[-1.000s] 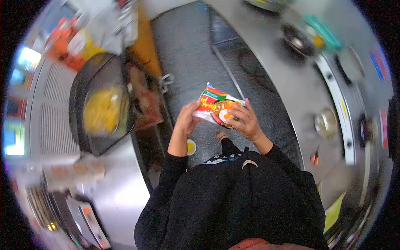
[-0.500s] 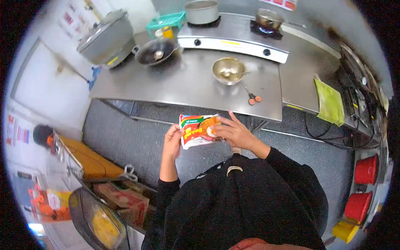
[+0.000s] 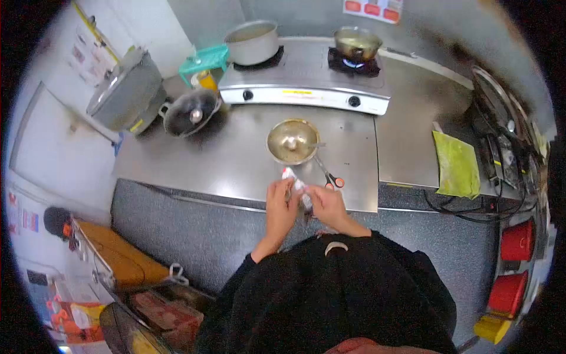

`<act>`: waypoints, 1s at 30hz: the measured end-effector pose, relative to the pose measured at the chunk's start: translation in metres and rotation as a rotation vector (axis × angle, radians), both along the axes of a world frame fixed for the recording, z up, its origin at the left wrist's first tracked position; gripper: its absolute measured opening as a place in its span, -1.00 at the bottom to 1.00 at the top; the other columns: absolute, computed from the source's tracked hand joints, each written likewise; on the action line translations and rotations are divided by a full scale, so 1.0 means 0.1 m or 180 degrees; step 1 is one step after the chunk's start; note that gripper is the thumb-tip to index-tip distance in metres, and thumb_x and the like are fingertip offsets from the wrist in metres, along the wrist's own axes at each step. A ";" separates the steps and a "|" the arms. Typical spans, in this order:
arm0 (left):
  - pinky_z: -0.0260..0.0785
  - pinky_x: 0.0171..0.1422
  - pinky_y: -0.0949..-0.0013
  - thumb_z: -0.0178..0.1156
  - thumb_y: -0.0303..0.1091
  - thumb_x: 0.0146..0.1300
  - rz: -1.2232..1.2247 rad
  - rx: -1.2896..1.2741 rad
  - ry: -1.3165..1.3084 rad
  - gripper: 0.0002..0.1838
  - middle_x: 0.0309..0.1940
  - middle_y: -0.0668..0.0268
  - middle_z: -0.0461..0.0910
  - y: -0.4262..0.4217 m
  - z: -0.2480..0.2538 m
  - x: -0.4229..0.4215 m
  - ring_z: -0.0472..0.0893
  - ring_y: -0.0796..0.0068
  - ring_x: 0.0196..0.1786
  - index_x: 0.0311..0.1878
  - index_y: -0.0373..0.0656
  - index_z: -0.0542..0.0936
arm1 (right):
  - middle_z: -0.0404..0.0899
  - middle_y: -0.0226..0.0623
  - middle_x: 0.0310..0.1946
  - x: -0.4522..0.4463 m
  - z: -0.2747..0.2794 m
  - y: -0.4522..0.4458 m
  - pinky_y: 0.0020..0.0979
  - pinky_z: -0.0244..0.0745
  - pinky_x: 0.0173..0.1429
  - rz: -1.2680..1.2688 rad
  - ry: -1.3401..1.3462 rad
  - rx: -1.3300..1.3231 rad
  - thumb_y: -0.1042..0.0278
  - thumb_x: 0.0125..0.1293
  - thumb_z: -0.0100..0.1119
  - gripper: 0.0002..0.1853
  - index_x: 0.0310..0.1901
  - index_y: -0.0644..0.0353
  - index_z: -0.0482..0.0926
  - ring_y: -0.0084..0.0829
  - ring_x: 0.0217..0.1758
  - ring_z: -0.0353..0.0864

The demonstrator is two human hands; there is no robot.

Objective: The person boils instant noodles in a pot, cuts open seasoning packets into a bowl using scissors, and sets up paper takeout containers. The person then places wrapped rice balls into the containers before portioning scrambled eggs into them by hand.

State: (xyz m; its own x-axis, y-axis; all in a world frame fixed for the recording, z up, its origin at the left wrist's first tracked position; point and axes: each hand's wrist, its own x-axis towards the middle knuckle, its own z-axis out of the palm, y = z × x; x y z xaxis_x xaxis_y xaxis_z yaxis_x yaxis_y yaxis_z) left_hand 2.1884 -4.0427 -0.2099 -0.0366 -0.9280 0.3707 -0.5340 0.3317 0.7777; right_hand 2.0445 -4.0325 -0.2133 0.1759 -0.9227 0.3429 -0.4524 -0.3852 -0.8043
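A noodle packet (image 3: 288,173), white with a little red showing, is turned nearly edge-on at the front edge of the steel counter. My left hand (image 3: 281,207) grips it from the left, fingers closed. From the right, my right hand (image 3: 328,206) pinches it close beside the left thumb. Most of the wrapper is hidden by my fingers. Just beyond the packet stands a metal bowl (image 3: 277,154) with a utensil handle resting over its right rim. Scissors with orange and black handles (image 3: 335,182) lie to the right of the packet.
Behind the bowl is a two-burner gas stove (image 3: 306,94). It carries a large pot (image 3: 252,47) on the left and a smaller pan (image 3: 357,46) over a lit flame. A lidded wok (image 3: 191,113) sits left; a green cloth (image 3: 457,165) hangs at right.
The packet has turned from face-up to edge-on, and my hands have come together on it. The right hand's spread fingers have closed. The counter appears nearer.
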 end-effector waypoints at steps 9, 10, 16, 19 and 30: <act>0.34 -0.09 0.21 0.15 -0.36 0.04 0.0582 0.0095 -0.0443 -0.71 -0.19 0.08 0.47 -0.37 0.14 -0.13 0.47 0.08 -0.16 -0.14 -0.21 0.49 | 0.55 -0.14 -0.52 -0.11 0.02 -0.65 -0.45 0.38 -0.37 0.0530 -0.0884 0.0646 0.31 0.25 -0.01 -0.75 -0.19 0.31 0.52 -0.55 -0.48 0.50; 0.34 -0.10 0.20 0.16 -0.36 0.04 0.0595 0.0043 -0.0653 -0.73 -0.22 0.07 0.47 -0.39 0.14 -0.09 0.47 0.07 -0.18 -0.16 -0.22 0.50 | 0.53 -0.17 -0.55 -0.10 0.05 -0.67 -0.47 0.36 -0.38 0.0616 -0.0774 0.0713 0.31 0.25 -0.01 -0.76 -0.19 0.32 0.52 -0.60 -0.50 0.46; 0.33 -0.17 0.20 0.20 -0.38 0.01 0.0632 0.0170 -0.0422 -0.75 -0.31 0.04 0.47 -0.45 0.10 0.09 0.47 0.06 -0.25 -0.21 -0.23 0.50 | 0.49 -0.24 -0.59 0.08 0.05 -0.87 -0.52 0.33 -0.41 0.0732 -0.0702 0.0992 0.36 0.26 -0.01 -0.79 -0.22 0.31 0.52 -0.65 -0.52 0.39; 0.33 -0.20 0.23 0.21 -0.40 0.00 0.0764 0.0445 -0.0207 -0.77 -0.34 0.04 0.46 -0.52 0.06 0.20 0.46 0.09 -0.28 -0.24 -0.23 0.50 | 0.49 -0.34 -0.57 0.27 -0.02 -0.93 -0.56 0.32 -0.37 0.0643 -0.0772 0.0750 0.33 0.27 -0.02 -0.77 -0.21 0.33 0.52 -0.68 -0.48 0.37; 0.31 -0.16 0.51 0.13 -0.53 0.10 -0.0038 0.0926 0.1310 -0.87 -0.37 0.32 0.40 -1.05 -0.22 1.13 0.40 0.54 -0.29 -0.26 -0.22 0.45 | 0.47 -0.22 -0.26 0.81 0.04 -1.38 -0.45 0.36 -0.12 0.1384 -0.1561 0.0875 0.27 0.22 0.05 -0.73 -0.11 0.23 0.53 -0.44 -0.16 0.45</act>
State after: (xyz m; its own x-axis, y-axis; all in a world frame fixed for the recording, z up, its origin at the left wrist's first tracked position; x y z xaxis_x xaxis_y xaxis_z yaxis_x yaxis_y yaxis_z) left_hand 2.3011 -4.1476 -0.2320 0.0469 -0.9955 0.0827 -0.1610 0.0742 0.9842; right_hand 2.1255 -4.1703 -0.2097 0.4329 -0.8684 0.2418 0.1353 -0.2026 -0.9699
